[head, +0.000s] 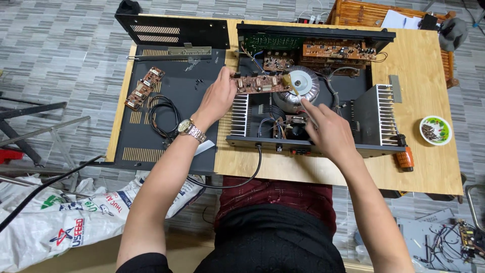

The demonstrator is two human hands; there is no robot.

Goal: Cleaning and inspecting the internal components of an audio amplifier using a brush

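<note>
- Grey patterned tile floor; a low plywood table (pixel 429 172) carries an opened audio amplifier chassis (pixel 308 91), with its removed black top cover (pixel 172 96) lying flat to the left.
- Left hand (pixel 218 96), with a metal wristwatch (pixel 191 130), pinches the left end of a long narrow brown circuit board (pixel 262 84), thumb and fingers pressed on its edge. The board is lifted clear, above the chassis and beside the toroidal transformer (pixel 302 88).
- Right hand (pixel 326 132) reaches in over the front of the chassis, forefinger extended toward the transformer and the board's right end. It looks spread and empty, though I cannot tell for sure whether it touches the board.
- Judgement on the board: light and stiff, but fragile. Soldered parts and attached wires would tear under a pull. Best held by the bare edges, as the left hand has it, not by the components.
- Finned heatsinks (pixel 380 114) stand either side of the transformer; more brown boards (pixel 336 50) sit along the rear.
- Two small boards (pixel 144 88) and a coiled black cable (pixel 161 116) lie on the cover.
- A small bowl (pixel 435 130) and an orange-handled screwdriver (pixel 404 157) sit at the right.
</note>
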